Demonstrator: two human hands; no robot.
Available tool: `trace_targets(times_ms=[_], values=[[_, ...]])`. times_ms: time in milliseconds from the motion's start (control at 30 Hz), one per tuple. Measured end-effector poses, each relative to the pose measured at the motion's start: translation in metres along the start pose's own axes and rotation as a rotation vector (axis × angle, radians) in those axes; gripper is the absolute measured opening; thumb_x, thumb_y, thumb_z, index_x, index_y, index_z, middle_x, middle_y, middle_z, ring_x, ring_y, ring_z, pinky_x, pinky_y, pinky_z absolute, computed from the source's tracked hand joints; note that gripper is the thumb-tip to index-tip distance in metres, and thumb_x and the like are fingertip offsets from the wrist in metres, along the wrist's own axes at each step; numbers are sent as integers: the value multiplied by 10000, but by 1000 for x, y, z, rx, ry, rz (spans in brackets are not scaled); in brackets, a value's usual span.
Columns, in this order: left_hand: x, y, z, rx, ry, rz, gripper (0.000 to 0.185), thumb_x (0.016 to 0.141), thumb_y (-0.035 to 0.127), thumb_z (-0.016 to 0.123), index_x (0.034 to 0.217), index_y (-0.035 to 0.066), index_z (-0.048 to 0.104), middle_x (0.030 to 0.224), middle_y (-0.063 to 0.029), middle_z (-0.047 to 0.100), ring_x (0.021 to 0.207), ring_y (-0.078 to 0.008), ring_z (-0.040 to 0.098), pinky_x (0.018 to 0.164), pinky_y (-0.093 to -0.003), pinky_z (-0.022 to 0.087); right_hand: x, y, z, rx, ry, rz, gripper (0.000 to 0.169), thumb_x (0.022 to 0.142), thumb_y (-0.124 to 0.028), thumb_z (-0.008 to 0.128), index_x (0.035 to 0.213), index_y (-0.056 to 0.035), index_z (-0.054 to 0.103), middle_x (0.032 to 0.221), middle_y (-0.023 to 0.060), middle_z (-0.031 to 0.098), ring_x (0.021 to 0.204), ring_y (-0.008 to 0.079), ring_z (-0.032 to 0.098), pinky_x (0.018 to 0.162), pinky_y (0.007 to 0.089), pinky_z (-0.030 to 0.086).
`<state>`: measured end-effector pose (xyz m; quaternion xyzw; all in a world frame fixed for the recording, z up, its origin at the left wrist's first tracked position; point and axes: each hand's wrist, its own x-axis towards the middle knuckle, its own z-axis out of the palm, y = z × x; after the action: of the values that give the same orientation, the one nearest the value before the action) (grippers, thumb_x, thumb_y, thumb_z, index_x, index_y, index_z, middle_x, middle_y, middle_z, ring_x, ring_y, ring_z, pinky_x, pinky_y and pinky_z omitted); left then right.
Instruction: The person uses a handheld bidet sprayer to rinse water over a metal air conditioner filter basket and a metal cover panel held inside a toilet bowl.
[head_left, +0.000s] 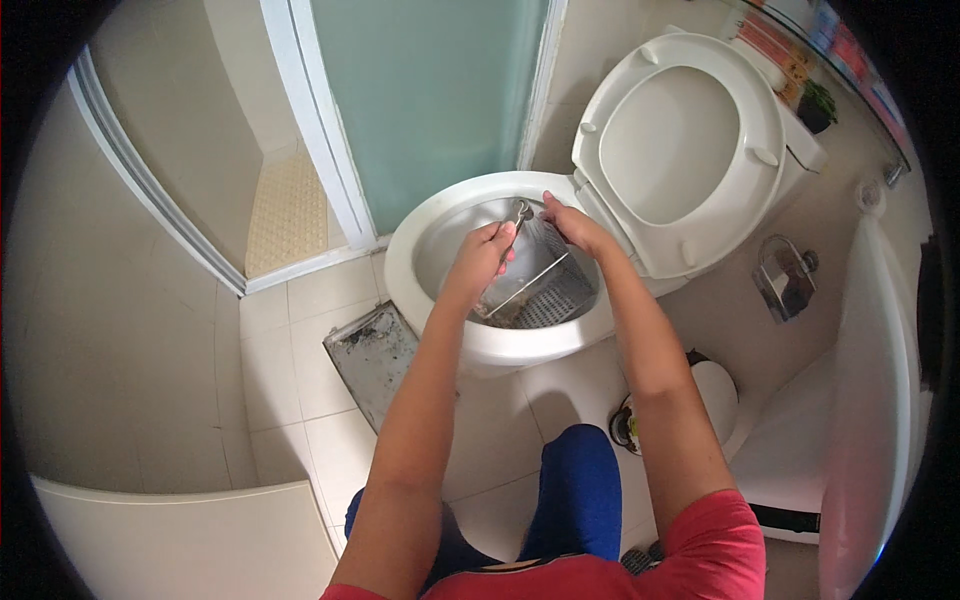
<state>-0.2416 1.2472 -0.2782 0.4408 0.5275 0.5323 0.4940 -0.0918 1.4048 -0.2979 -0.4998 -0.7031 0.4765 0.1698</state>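
Note:
A perforated metal box (551, 300), possibly a cage trap, is tilted inside the bowl of a white toilet (411, 247). My left hand (484, 259) grips the metal hook or lever (522, 212) at the box's upper end. My right hand (574, 223) holds the box's upper right edge, its thumb raised and its other fingers partly hidden. A thin pale metal rod (527, 285) crosses the box's near side. Brownish matter (504, 311) shows by its lower part; what it is cannot be made out. Both forearms reach over the bowl's front rim.
The toilet seat (757, 202) and lid stand raised. A dirty flat metal panel (375, 360) lies on floor tiles at the bowl's left. A glass shower door (435, 112) stands behind. To the right are a pedal bin (712, 397), paper holder (784, 281) and washbasin (862, 375).

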Motion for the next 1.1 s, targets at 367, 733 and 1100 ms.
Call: trace_targets(times_ms=[367, 733, 1100], values=[[7, -3, 17, 125, -13, -11, 299, 903, 362, 457, 806, 96, 553, 645, 38, 492, 525, -54, 415, 455, -214, 338, -15, -6, 20, -593, 361, -223, 215, 699, -175, 589, 805, -3, 662, 847, 241, 608, 822, 377, 597, 750, 424, 470], [7, 0, 21, 96, -35, -30, 296, 901, 368, 459, 827, 100, 561, 646, 36, 484, 531, -50, 411, 456, -210, 336, -4, 4, 8, -662, 289, -187, 352, 746, -341, 595, 828, -4, 657, 877, 224, 616, 845, 370, 598, 769, 413, 472], [9, 0, 14, 48, 38, -56, 333, 900, 372, 462, 837, 62, 567, 632, 13, 489, 515, -77, 412, 469, -237, 353, 12, -15, 4, -899, 122, -209, 241, 724, -184, 568, 863, -5, 649, 917, 210, 622, 858, 343, 615, 755, 407, 490]])
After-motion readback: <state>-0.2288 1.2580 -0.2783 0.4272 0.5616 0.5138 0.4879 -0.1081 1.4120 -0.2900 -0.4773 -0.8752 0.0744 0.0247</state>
